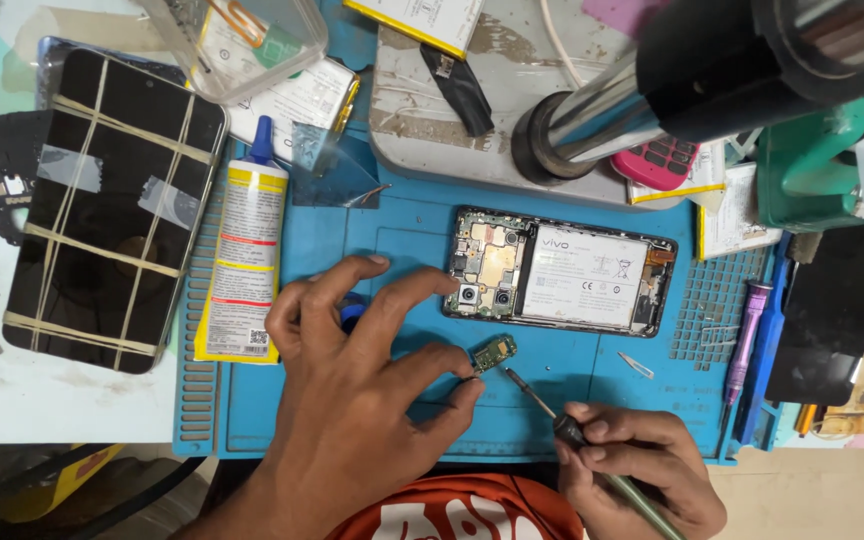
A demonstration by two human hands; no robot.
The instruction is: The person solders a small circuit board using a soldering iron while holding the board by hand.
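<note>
Blue silicone repair mat (592, 400) covers the middle of a cluttered workbench, seen from above. On it lies an opened smartphone (559, 271), back cover off, its white battery and green circuit boards facing up so the inside can be reached.

Just below the phone, the left hand (352, 400) pinches a small green circuit board (493, 353) by its edge between thumb and forefinger, holding it steady just above or on the mat; the other fingers spread out, one fingertip resting at the phone's camera corner. The right hand (632, 465) is wrapped shut around the handle of a precision screwdriver (542, 400), gripped like a pen, its thin tip angled up toward the little board, just short of it.

To the left a glue tube (244, 265) with a blue nozzle lies flat on the mat. Further left, a second phone (112, 210) rests face up, bound with rubber bands and tape, apparently to press its screen down. A dark hot-air nozzle (672, 80) hangs over the upper right. Purple and blue hand tools (752, 350) lie along the mat's right edge.
</note>
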